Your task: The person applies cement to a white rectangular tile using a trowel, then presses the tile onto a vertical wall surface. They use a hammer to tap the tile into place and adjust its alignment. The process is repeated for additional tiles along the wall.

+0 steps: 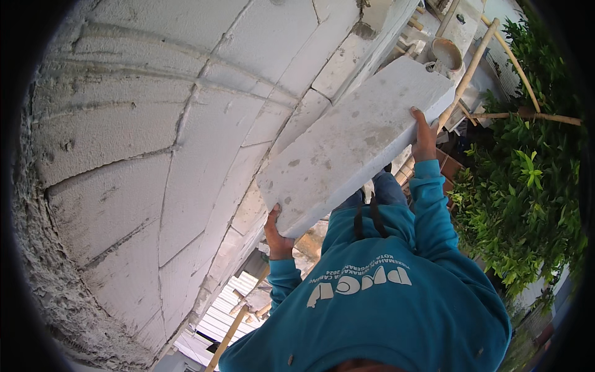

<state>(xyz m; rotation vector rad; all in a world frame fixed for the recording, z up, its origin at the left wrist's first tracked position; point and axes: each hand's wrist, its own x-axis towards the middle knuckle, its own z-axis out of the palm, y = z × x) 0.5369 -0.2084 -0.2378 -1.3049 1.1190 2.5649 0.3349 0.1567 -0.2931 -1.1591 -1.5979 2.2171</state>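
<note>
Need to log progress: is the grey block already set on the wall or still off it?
Off it. The block is carried clear of the wall, left hand at one end, right hand at the other.

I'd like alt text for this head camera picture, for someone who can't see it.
Two bare hands, left hand and right hand, hold a large pale grey masonry block by its two ends beside a block wall. Teal sleeves below, bamboo poles and green bushes at right.
</note>
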